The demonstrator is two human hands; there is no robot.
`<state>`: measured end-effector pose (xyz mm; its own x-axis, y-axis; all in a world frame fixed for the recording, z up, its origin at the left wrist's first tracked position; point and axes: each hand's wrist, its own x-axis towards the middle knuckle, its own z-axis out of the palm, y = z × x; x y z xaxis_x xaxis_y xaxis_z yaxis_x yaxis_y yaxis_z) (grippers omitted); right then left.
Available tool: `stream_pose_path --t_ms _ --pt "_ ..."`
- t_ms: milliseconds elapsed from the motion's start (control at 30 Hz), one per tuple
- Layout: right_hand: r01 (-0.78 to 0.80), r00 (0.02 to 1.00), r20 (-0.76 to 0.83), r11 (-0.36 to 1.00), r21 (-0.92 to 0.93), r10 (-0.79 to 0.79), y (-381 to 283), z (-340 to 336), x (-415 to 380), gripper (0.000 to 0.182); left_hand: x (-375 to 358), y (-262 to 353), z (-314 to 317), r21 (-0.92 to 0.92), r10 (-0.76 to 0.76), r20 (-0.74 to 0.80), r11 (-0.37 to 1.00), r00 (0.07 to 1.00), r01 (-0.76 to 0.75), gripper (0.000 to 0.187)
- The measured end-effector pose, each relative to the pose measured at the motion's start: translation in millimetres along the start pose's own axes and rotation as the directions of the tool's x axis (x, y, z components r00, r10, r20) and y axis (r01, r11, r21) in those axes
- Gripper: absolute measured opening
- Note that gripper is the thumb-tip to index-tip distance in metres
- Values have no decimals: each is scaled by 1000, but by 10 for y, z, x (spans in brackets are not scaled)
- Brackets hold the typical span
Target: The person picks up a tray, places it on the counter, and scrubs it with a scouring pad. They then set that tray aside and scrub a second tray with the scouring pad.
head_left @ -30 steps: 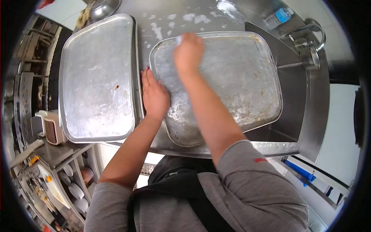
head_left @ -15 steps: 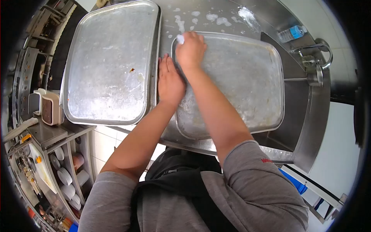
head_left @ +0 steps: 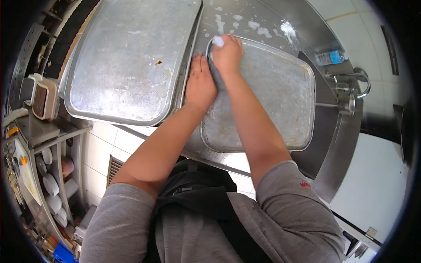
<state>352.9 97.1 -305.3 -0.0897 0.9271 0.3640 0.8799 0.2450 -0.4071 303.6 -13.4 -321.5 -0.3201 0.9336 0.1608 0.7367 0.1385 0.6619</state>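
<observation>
My right hand (head_left: 227,56) is closed round a small white wad (head_left: 218,41), most of it hidden under the fingers. It presses at the upper left corner of a worn metal baking tray (head_left: 272,98), which lies across the sink. Along that tray's left edge, my left hand (head_left: 201,85) rests with its fingers stretched out and close together, holding nothing. Its fingers lie in the narrow gap beside a second large baking tray (head_left: 120,65), stacked on at least one more. That left tray has wet streaks and a brown crumb (head_left: 158,63) on top.
Foam patches (head_left: 263,31) dot the steel counter behind the trays. A water bottle (head_left: 331,58) lies at the back right, near a tap (head_left: 363,83) and a metal cup (head_left: 346,105). At lower left, a rack holds white dishes (head_left: 51,184); a beige container (head_left: 45,98) stands above.
The whole view has shifted and turned slightly. My right hand stays at the tray's upper left corner with the white wad, and my left hand keeps its place by the edge.
</observation>
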Motion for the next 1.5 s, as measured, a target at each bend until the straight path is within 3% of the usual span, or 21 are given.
stream_pose_path --t_ms 67,133,233,267,367,467,600,667,733,800,833,900,1000,1067,1133,1200,1233,1300,1367,1467,1500 --pt "182 952 235 979 92 -199 96 -202 -92 24 4 15 -18 -12 -15 -11 1000 1000 15 52" --pt "257 933 243 964 73 -267 217 -212 -51 22 -1 32 -20 -60 -46 1 997 999 46 54" --pt "82 995 -46 996 -42 -84 292 -52 160 21 16 -21 29 -1 -6 -9 1000 1000 5 52" --pt "78 996 -42 996 -41 -79 298 20 116 21 16 -51 50 -2 21 -15 1000 1000 -21 50" --pt "318 937 109 939 129 -332 217 -97 -141 20 32 17 1 -122 -83 -12 989 996 81 49" --pt "401 909 147 914 -56 -390 550 -248 75 22 22 -19 33 22 31 -12 999 999 -31 50" --pt "165 985 -9 951 -260 -173 1104 -457 196 25 21 -23 2 30 52 6 998 999 -53 50" --pt "-128 968 -239 966 -226 73 1005 -357 109 24 39 -48 25 35 69 -5 997 998 -69 52" --pt "49 969 -239 997 -52 -60 647 -58 52 24 25 -33 34 34 93 -8 995 996 -93 54" --pt "57 996 -64 986 -156 -68 46 -4 -13 25 49 -14 14 -18 48 -8 999 999 -48 53" --pt "62 995 -65 986 -158 -73 60 -73 -51 25 50 -6 26 -46 15 -39 999 999 -17 52" --pt "238 951 182 968 79 -248 131 -209 -151 25 51 -24 25 -24 20 -48 999 999 -21 51" --pt "395 902 191 919 1 -388 734 -350 36 23 35 -18 28 50 54 -8 997 999 -54 50" --pt "210 976 -47 975 -68 -214 1621 -489 197 23 23 29 -2 32 54 -15 998 998 -53 50" --pt "167 980 -85 973 -159 -182 2057 -765 178 26 50 22 27 17 40 -26 999 999 -39 49" --pt "-201 972 -173 941 -273 158 2124 -968 83 28 23 20 -1 62 82 -21 995 996 -81 48" --pt "-201 973 -133 976 -86 189 1901 -867 7 28 27 46 -6 92 74 -25 993 997 -72 47" --pt "59 979 -186 985 -162 -90 1264 -396 -191 26 61 43 13 155 97 -13 983 995 -94 47" --pt "131 984 131 986 -107 -117 586 -593 -301 26 46 62 21 198 91 -32 977 995 -83 48" --pt "183 983 29 979 -91 -181 1479 -713 -212 26 37 107 -18 204 107 -23 974 994 -100 49" --pt "7 1000 -9 996 -93 -8 1897 -902 -109 25 42 76 20 240 163 -76 960 984 -141 49"
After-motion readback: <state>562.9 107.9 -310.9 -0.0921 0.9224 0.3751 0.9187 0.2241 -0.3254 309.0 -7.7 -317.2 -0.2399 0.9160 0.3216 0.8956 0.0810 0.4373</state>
